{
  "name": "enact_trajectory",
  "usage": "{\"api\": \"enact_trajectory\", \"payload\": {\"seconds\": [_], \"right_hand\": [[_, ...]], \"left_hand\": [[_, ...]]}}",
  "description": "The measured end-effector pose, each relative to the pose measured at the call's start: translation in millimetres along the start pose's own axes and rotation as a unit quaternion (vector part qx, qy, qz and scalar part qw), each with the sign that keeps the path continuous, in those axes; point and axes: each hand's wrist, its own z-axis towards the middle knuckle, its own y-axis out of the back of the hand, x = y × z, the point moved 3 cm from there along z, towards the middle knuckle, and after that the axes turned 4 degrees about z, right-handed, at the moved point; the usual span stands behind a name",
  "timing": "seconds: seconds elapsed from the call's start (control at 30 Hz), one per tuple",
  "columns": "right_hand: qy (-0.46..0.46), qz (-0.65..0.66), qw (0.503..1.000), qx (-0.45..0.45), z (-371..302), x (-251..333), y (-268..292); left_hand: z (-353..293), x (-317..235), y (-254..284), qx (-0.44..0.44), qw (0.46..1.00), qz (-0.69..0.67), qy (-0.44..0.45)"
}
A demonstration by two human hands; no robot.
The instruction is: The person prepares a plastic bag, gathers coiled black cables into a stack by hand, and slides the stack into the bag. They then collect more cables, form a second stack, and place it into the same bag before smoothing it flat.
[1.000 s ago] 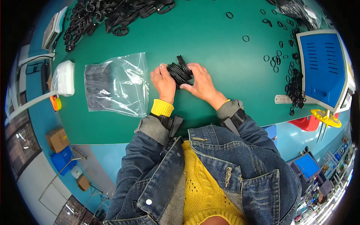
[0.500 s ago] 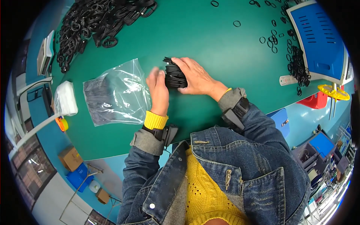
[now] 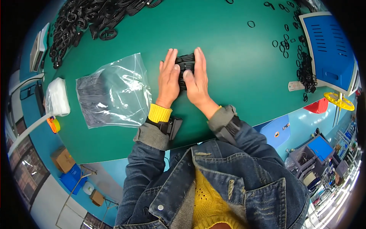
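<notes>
A stack of black coiled cables point(image 3: 185, 60) stands on the green table point(image 3: 228, 68), squeezed between my two palms. My left hand point(image 3: 168, 81) presses its left side, fingers pointing away from me and thumb lying along the near part. On the other side my right hand point(image 3: 198, 82) is held flat against the stack, its thumb across the front. Both palms hide much of the stack. Left of my left hand lies a clear plastic bag point(image 3: 131, 82), with more dark coiled cables point(image 3: 90, 95) packed in its left part.
A large heap of black cables point(image 3: 95, 17) covers the far left. Black rings point(image 3: 306, 72) lie scattered and piled at right, beside a ruler point(image 3: 295, 86) and a blue-panelled box point(image 3: 328, 45). A white plastic-wrapped pack point(image 3: 58, 97) sits at the left edge, near an orange-yellow tape roll point(image 3: 53, 124).
My left hand has closed in against the cable stack. My right hand has turned from gripping over its right side to a flat, upright press. The view has shifted slightly.
</notes>
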Motion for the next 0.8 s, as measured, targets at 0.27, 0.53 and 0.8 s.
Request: {"api": "enact_trajectory", "payload": {"seconds": [0.27,0.53,0.8], "right_hand": [[0.002,-0.011,1.000,0.027,12.4,-2.6,-3.0],[0.035,-0.063,0.979,0.191,20.8,-2.7,14.1],[0.070,-0.230,0.924,0.299,30.2,7.2,12.4]], "left_hand": [[-4.6,-3.4,-5.6,-0.048,0.999,-0.019,-0.002],[2.0,-4.1,-5.5,-0.093,0.996,-0.019,-0.002],[4.0,-2.6,-7.3,-0.106,0.994,-0.029,-0.005]]}}
